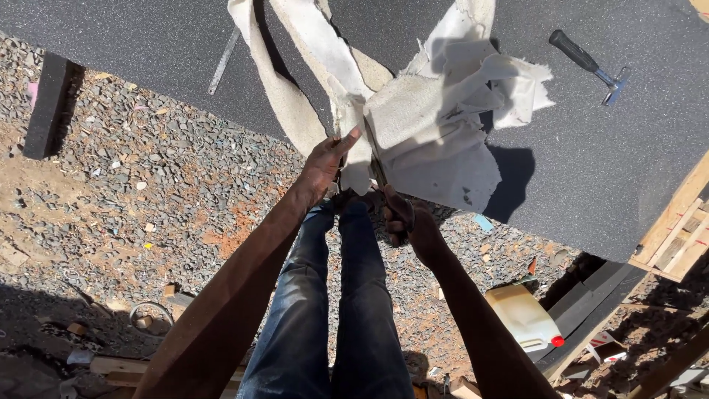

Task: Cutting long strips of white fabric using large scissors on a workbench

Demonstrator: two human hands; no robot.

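My left hand (pixel 325 164) pinches the edge of a crumpled off-white cloth (pixel 436 133) that lies on a large dark grey speckled sheet (pixel 591 162). Long strips of the cloth trail away toward the top of the view. My right hand (pixel 405 220) is closed around the dark handles of what look like scissors (pixel 379 176), whose blade points up into the cloth just right of my left hand. The handles are mostly hidden by my fingers. My legs in blue jeans (pixel 332 310) stand below the hands.
A hammer with a black handle (pixel 588 65) and a metal ruler (pixel 223 60) lie on the grey sheet. A pale plastic jug with a red cap (pixel 524 318) sits on the gravel at right, near a wooden frame (pixel 679 229). A black block (pixel 48 103) lies at left.
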